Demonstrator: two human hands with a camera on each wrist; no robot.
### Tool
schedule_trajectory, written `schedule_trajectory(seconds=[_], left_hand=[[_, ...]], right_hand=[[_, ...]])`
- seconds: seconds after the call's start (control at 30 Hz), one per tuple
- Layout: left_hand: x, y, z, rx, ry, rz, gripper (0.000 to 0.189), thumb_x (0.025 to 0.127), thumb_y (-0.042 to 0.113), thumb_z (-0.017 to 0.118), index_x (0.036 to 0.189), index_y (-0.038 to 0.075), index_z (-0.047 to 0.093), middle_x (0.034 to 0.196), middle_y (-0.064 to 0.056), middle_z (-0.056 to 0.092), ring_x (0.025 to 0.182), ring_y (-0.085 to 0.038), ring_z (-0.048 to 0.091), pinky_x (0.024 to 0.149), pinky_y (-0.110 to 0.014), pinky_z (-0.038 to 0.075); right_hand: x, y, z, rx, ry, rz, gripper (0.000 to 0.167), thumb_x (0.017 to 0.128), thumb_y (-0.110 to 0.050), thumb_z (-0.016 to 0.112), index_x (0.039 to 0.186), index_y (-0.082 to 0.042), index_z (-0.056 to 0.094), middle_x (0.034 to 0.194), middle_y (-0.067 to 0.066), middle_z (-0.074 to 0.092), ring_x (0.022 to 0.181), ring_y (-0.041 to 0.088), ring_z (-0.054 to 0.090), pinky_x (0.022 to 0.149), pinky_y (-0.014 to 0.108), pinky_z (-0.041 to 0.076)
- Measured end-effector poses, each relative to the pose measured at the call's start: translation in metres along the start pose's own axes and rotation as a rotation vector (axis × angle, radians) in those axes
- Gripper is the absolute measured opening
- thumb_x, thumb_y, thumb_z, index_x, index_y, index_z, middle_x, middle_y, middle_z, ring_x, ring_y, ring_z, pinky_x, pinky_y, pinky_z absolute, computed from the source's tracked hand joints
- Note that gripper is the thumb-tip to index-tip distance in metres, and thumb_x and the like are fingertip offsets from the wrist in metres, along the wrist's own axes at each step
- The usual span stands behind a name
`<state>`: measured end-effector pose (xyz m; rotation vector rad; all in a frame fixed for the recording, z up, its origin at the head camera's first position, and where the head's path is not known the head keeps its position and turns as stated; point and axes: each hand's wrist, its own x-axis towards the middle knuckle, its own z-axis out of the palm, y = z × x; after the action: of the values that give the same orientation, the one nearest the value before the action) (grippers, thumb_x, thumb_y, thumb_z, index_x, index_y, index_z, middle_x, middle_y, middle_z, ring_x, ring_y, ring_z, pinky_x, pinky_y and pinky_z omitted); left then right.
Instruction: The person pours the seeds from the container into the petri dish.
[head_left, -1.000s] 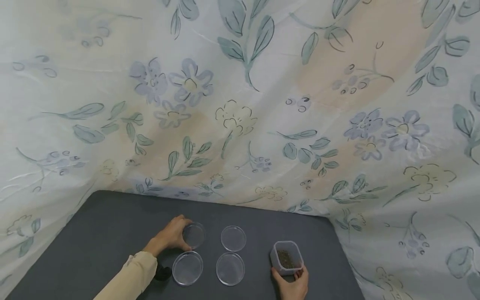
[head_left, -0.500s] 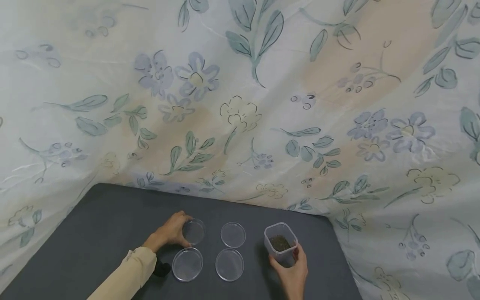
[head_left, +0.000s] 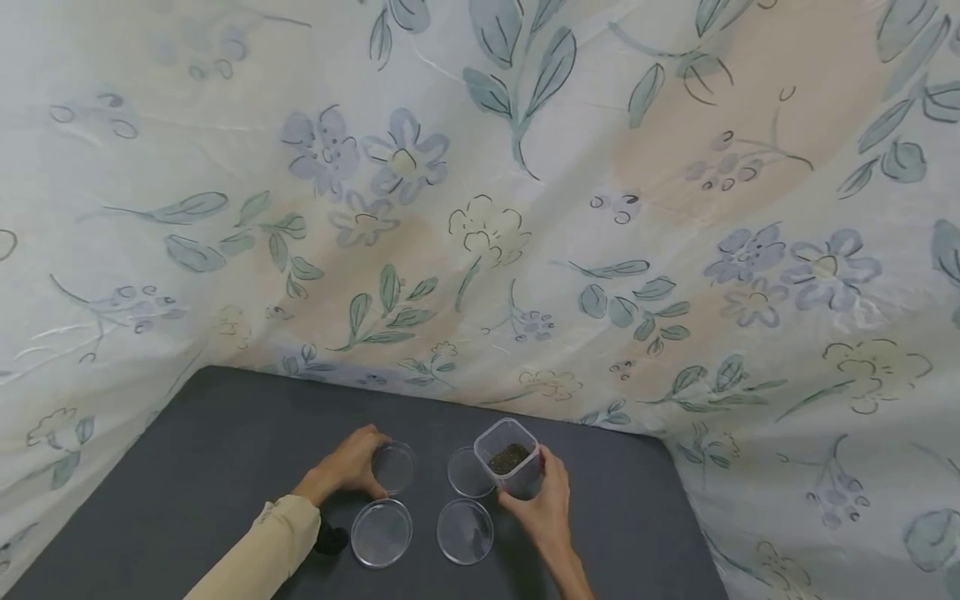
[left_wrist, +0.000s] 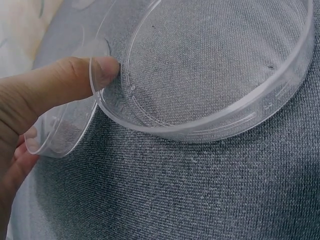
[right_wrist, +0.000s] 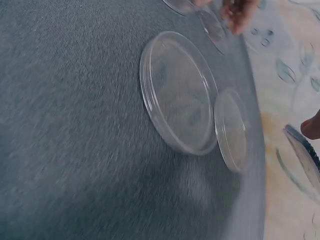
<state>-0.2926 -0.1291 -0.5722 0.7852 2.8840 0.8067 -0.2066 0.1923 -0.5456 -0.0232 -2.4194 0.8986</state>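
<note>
My left hand (head_left: 351,463) holds the rim of the far left clear petri dish (head_left: 397,468) between thumb and fingers. In the left wrist view, my thumb (left_wrist: 70,80) shows partly through the wall of the near left dish (left_wrist: 210,131). My right hand (head_left: 546,510) grips a clear, square plastic tub (head_left: 525,482) from its right and near sides. Dark brown, soil-like grains (head_left: 509,458) lie inside it. The tub is raised off the table and partly covers the far right dish (head_left: 465,473). Only its edge shows in the right wrist view.
A near left dish (head_left: 381,534) and a near right dish (head_left: 465,532) lie flat on the dark grey tabletop (head_left: 247,442). By my left wrist sits a black object (head_left: 330,540). A floral curtain (head_left: 480,250) hangs behind the table.
My right hand has lifted the tub off the table and carried it left to the far right dish. The left hand stays at its dish.
</note>
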Motion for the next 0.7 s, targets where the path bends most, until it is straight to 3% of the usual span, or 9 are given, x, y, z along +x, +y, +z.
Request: schedule_trajectory(seconds=[0.4, 0.7], left_hand=[[0.000, -0.002, 0.003, -0.019, 0.003, 0.005, 0.087, 0.051, 0.032, 0.102, 0.121, -0.008, 0.068, 0.099, -0.013, 0.061, 0.089, -0.020, 0.055, 0.082, -0.043, 0.053], [-0.003, -0.005, 0.003, -0.018, -0.011, -0.005, 0.087, 0.051, 0.032, 0.102, 0.121, -0.007, 0.067, 0.097, -0.011, 0.060, 0.088, -0.019, 0.054, 0.081, -0.042, 0.053]], right_hand=[[0.012, -0.031, 0.030, -0.032, -0.191, -0.073, 0.084, 0.058, -0.003, 0.094, 0.132, 0.000, 0.056, 0.122, 0.022, 0.062, 0.109, 0.032, 0.056, 0.087, 0.050, 0.053], [0.014, -0.053, 0.040, -0.096, -0.319, -0.122, 0.088, 0.062, -0.004, 0.096, 0.138, -0.005, 0.052, 0.132, 0.018, 0.057, 0.125, 0.035, 0.053, 0.093, 0.049, 0.055]])
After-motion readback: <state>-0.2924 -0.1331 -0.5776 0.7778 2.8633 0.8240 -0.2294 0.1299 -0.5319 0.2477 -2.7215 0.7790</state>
